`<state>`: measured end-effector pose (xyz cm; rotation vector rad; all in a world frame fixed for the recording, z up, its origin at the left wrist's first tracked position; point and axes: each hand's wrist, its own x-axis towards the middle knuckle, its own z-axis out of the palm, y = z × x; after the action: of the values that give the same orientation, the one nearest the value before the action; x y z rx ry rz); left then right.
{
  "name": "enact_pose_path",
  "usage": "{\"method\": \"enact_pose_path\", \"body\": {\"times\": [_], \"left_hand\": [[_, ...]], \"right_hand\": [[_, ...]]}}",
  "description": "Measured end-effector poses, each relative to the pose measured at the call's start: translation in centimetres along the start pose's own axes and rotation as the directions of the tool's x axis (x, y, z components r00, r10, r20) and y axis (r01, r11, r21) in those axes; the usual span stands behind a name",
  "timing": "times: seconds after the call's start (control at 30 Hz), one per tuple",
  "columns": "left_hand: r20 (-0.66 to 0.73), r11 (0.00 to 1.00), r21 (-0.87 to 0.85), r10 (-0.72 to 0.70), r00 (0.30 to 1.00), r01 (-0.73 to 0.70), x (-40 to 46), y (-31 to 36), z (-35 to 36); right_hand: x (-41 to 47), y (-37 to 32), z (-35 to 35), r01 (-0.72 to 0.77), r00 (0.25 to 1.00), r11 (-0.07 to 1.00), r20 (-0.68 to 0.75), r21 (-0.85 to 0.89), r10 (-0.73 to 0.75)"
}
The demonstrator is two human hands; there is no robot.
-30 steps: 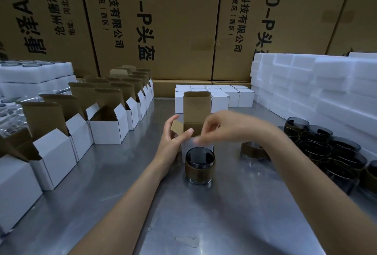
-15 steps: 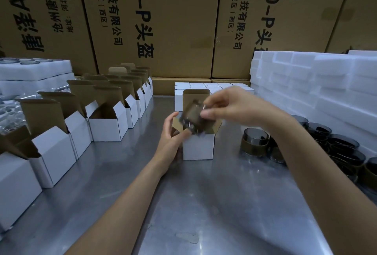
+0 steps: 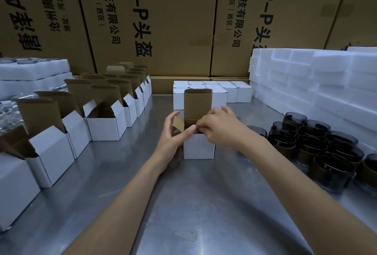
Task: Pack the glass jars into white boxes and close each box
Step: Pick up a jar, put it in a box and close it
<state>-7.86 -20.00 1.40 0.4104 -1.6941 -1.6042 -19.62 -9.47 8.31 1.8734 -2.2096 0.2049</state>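
A: Our right hand (image 3: 219, 127) curls over the small white cardboard box (image 3: 199, 145), maybe pinching its flap; left hand (image 3: 173, 132) spread, thumb on the rim.

B: Jar inside? Can't see. Lid up. Closed boxes (image 3: 212, 91) beyond; dark glass jars (image 3: 318, 144) waiting rightward, open boxes (image 3: 106, 124) leftward.

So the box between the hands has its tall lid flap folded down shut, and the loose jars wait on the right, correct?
Not quite. In the head view the box between the hands has its tall lid flap standing upright, open. The loose jars do wait on the right.
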Motion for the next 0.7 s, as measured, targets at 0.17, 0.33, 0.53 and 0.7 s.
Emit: {"method": "enact_pose_path", "body": {"times": [0.17,0.33,0.53,0.7], "left_hand": [[-0.011,0.992,-0.084,-0.094,0.996,0.093,0.3,0.5,-0.2],[-0.051,0.952,-0.233,-0.215,0.975,0.198,1.2,0.2,-0.7],[0.030,0.984,-0.035,-0.172,0.985,0.173,0.5,0.2,0.2],[0.027,0.993,-0.030,-0.117,0.993,0.118,0.4,0.5,0.0]], "right_hand": [[-0.1,0.0,1.0,0.087,0.798,0.809,-0.527,0.581,0.293],[-1.0,0.5,4.4,-0.012,0.639,-0.080,0.070,0.997,0.766],[-1.0,0.4,6.0,-0.124,0.882,-0.182,0.193,0.975,0.430],[-0.9,0.0,5.6,-0.115,0.884,-0.139,0.165,0.984,0.438]]}}
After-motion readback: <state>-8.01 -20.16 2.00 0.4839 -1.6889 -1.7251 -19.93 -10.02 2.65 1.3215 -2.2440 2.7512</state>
